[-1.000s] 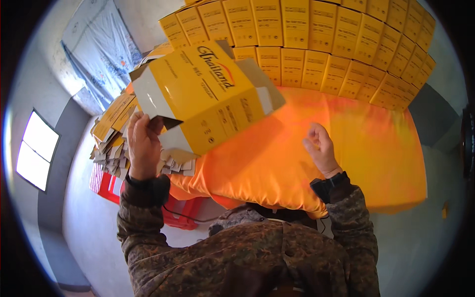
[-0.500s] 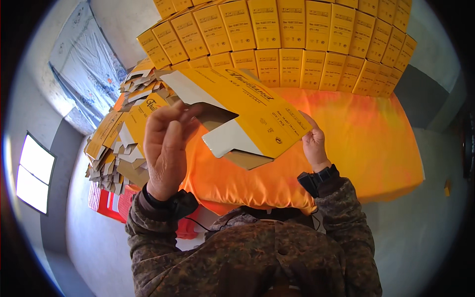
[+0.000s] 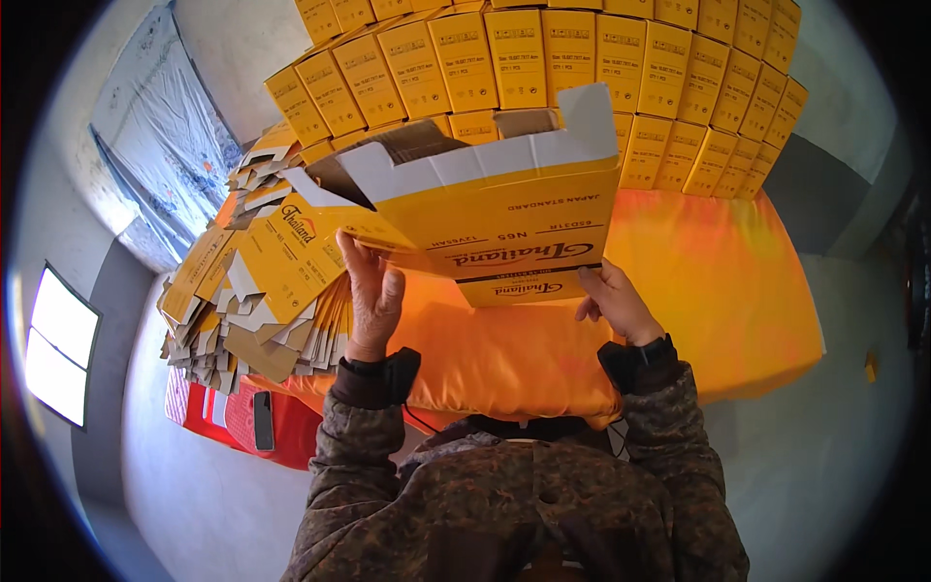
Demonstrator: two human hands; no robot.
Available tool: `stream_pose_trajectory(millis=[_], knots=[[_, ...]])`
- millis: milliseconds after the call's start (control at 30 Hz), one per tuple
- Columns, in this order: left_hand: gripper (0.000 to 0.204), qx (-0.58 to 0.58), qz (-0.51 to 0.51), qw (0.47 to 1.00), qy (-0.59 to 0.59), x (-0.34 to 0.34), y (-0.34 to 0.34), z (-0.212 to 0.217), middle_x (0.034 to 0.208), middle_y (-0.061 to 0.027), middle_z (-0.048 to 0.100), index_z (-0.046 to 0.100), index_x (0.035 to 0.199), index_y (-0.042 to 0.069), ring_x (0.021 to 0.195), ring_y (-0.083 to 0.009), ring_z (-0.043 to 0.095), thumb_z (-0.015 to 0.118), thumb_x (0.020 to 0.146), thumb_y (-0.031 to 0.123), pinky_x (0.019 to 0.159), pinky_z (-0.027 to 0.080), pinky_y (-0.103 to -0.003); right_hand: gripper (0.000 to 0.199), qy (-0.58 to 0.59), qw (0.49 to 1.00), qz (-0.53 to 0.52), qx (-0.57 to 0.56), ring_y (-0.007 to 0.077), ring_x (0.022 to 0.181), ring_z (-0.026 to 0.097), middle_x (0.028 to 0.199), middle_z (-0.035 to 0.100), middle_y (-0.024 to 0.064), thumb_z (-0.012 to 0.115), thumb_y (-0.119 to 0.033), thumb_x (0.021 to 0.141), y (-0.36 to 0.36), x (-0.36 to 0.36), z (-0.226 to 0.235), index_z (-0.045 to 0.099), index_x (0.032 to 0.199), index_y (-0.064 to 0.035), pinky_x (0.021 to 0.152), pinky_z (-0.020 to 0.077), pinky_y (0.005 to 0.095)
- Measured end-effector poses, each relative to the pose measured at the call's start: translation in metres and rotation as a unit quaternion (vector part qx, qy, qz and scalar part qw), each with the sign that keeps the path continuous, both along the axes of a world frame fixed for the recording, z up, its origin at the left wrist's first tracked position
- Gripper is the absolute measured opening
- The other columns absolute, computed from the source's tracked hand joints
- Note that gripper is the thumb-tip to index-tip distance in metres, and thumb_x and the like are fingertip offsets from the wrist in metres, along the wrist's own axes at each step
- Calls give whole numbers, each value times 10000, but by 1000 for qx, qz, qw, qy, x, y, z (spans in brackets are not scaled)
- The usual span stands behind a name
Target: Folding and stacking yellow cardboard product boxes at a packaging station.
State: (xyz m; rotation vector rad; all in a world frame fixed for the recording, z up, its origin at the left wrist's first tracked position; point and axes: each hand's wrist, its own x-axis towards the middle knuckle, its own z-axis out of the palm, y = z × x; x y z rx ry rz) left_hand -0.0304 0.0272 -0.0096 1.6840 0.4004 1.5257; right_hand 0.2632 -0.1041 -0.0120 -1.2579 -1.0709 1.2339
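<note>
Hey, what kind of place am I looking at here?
Probably a small packing workshop: a wall of assembled yellow cartons stacked at the back, a pile of flat carton blanks on the orange-covered table, and both hands opening a yellow carton.

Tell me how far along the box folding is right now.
Done: rows of assembled yellow cardboard boxes stand stacked at the back of the orange-covered table. In hand: the left hand and right hand hold one yellow carton, opened up with its white flaps still loose. Left: a thick pile of flat yellow carton blanks lies on the left.
</note>
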Motion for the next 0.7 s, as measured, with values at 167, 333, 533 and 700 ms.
stream_pose_trajectory(millis=[167, 333, 533, 700], knots=[[1107, 14, -12, 999, 37, 5, -7, -14, 1500, -145, 130, -111, 1458, 70, 1343, -271, 242, 689, 802, 463, 1093, 212, -389, 441, -410, 871, -148, 226, 256, 1001, 555, 1135, 554, 85, 577, -348, 916, -12, -16, 6, 480, 1230, -53, 857, 447, 337], [1166, 37, -62, 997, 29, 16, -18, -26, 1490, -153, 169, -97, 1459, 57, 1340, -262, 247, 726, 754, 488, 1084, 232, -393, 703, -228, 904, -191, 308, 249, 1207, 411, 1323, 405, 114, 633, -434, 853, -10, -32, -18, 340, 1338, -17, 992, 344, 371], [750, -193, -205, 932, 230, 7, -50, -48, 1398, -94, 354, 508, 1263, 2, 1284, -217, 335, 769, 719, 447, 1042, 309, -372, 850, -183, 932, -164, 268, 220, 1234, 373, 1333, 391, 109, 599, -542, 839, -10, -37, -17, 241, 1396, -8, 1022, 291, 353], [602, -2, -160, 921, 355, -1, -33, -29, 1245, -52, 476, 569, 1129, -2, 1154, -185, 445, 814, 699, 341, 967, 384, -333, 838, -123, 946, -123, 274, 220, 1209, 387, 1308, 404, 117, 558, -565, 854, -22, -44, -23, 236, 1387, -4, 1026, 289, 340]])
